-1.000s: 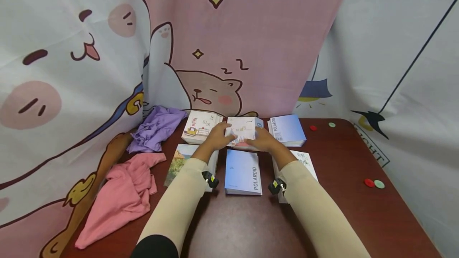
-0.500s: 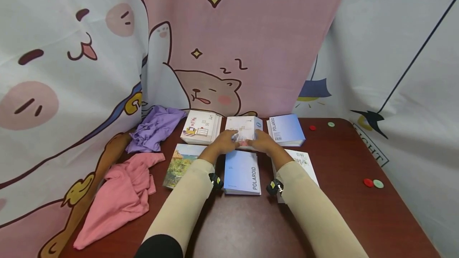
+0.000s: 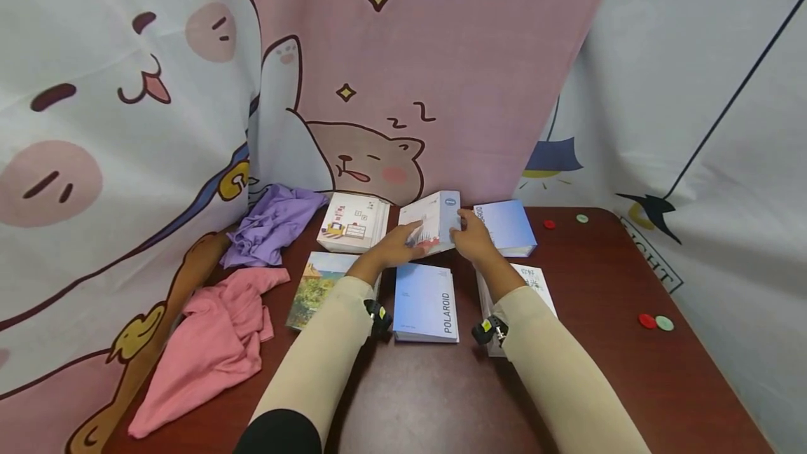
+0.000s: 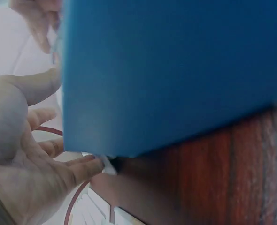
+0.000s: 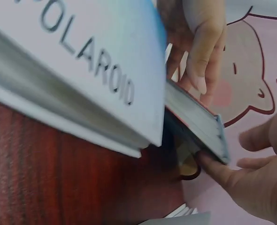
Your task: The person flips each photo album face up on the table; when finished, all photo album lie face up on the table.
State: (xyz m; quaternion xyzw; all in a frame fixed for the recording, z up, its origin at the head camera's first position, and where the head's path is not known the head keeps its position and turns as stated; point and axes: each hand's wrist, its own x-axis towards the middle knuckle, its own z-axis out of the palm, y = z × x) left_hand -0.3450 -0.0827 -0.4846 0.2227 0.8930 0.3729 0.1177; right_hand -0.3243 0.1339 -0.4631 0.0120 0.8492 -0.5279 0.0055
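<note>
A thick white photo album point(image 3: 421, 224) with a grey-blue spine stands tilted in the back row, its spine side raised. My left hand point(image 3: 392, 248) grips its near left part, thumb over the cover. At the spine, my right hand point(image 3: 474, 238) holds it, with a finger under the raised edge in the right wrist view. Just in front lies a blue POLAROID album point(image 3: 426, 303), whose cover fills much of the left wrist view. Another blue POLAROID album point(image 3: 507, 226) lies right of my right hand.
A white illustrated album point(image 3: 353, 221) and a landscape-covered album point(image 3: 315, 289) lie left; a white album point(image 3: 536, 282) is partly under my right forearm. Purple cloth point(image 3: 274, 226) and pink cloth point(image 3: 217, 335) lie at the left. Red discs point(image 3: 647, 321) and green discs point(image 3: 665, 323) sit right.
The white album was flat between both hands; now its right side is lifted and turned, showing more spine. My right hand has risen slightly with it, while my left stays near the front edge.
</note>
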